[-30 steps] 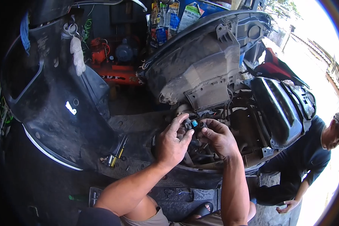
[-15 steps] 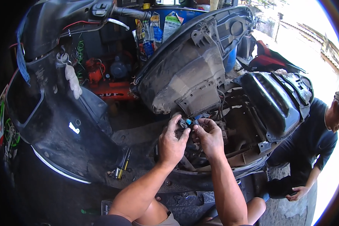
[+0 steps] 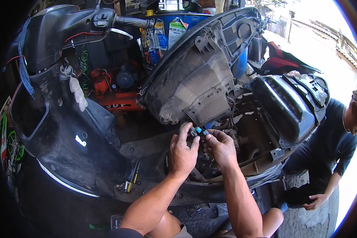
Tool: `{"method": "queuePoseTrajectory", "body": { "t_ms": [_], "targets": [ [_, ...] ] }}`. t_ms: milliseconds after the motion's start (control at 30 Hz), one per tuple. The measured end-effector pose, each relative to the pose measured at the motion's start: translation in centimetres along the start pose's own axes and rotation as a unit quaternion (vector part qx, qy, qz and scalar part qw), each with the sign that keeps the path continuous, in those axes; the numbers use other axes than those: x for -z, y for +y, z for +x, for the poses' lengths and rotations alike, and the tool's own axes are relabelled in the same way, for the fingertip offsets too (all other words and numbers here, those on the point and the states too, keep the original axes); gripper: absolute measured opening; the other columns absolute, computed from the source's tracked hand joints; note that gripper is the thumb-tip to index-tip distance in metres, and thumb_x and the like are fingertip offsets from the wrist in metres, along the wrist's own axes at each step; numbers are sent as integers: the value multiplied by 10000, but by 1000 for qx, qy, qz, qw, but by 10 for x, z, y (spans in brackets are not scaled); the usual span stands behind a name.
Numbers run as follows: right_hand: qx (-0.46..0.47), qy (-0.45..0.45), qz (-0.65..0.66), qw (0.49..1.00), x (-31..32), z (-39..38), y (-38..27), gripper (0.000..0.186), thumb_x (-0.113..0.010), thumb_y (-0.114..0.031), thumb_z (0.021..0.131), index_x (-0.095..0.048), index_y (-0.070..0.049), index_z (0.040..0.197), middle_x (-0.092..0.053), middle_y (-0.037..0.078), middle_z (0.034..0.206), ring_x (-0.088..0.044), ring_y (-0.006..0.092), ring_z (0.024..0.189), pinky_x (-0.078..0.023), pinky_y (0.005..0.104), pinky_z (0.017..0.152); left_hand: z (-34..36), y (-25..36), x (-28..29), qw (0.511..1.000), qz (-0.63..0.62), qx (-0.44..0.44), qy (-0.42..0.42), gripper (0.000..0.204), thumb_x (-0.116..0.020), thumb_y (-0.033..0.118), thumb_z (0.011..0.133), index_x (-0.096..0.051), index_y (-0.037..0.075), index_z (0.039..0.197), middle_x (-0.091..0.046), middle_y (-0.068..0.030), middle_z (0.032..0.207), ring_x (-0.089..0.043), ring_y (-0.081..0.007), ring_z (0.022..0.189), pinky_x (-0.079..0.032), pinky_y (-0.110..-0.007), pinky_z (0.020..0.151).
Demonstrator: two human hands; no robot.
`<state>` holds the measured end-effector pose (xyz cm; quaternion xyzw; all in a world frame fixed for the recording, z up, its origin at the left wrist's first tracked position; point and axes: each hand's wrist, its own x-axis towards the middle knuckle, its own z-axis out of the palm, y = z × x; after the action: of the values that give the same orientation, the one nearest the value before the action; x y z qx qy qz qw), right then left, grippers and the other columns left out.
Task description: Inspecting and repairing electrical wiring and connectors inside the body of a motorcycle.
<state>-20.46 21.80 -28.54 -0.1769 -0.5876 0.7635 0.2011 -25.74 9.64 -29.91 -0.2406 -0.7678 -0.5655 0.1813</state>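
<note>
Both of my hands meet over the open middle of a scooter [image 3: 210,178]. My left hand [image 3: 183,154] is closed in a pinch on a small black part with a bright blue end [image 3: 198,130], which looks like an electrical connector. Close to that blue end, my right hand [image 3: 222,149] pinches a small dark piece [image 3: 206,133] between thumb and fingers; its kind is too small to tell. Just beyond my fingertips, the scooter's seat with its dusty underside bucket [image 3: 190,87] is tipped up. Dark engine parts below are partly hidden by my hands.
Several slim tools [image 3: 133,178] lie on the footboard at left. A shiny black tank-like part [image 3: 281,107] sits at the scooter's rear. Behind the scooter stand a red compressor [image 3: 119,99] and a blue drum [image 3: 194,18]. Another person [image 3: 325,139] crouches at the right.
My hands keep their pinches almost in place. The view has shifted slightly, and the gap between the blue-ended part and the right hand's piece looks about the same.
</note>
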Motion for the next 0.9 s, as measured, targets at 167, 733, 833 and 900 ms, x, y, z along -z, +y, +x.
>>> {"method": "queuePoseTrajectory", "body": {
  "t_ms": [167,733,833,900],
  "targets": [
    [-41,-17,46,998,1,-2,0,304,-631,-30,967,-578,50,1255,-673,83,980,-641,124,782,-575,265,689,-1,-6,0,1000,-9,-1,7,513,-759,112,854,-581,106,1335,-690,-181,1092,-660,-359,988,-526,-430,864],
    [34,45,161,985,-17,-5,28,422,-505,138,910,-456,92,1327,-634,156,1136,-685,171,874,-589,270,755,4,-5,-10,997,-80,11,10,494,-742,19,860,-573,13,1324,-700,-153,1052,-696,-187,869,-570,-328,713],
    [50,61,144,986,-21,-5,31,317,-550,98,932,-512,60,1244,-634,132,1078,-694,171,806,-601,276,709,6,4,-6,997,-68,48,0,495,-743,18,859,-569,10,1322,-720,-140,1004,-689,-169,800,-569,-318,691],
    [54,71,115,989,-23,-7,31,315,-550,92,936,-504,66,1246,-637,141,1089,-691,166,800,-597,274,699,6,1,-7,997,-63,39,1,496,-747,25,862,-564,10,1323,-734,-120,953,-671,-146,741,-556,-306,683]
  ]
}}
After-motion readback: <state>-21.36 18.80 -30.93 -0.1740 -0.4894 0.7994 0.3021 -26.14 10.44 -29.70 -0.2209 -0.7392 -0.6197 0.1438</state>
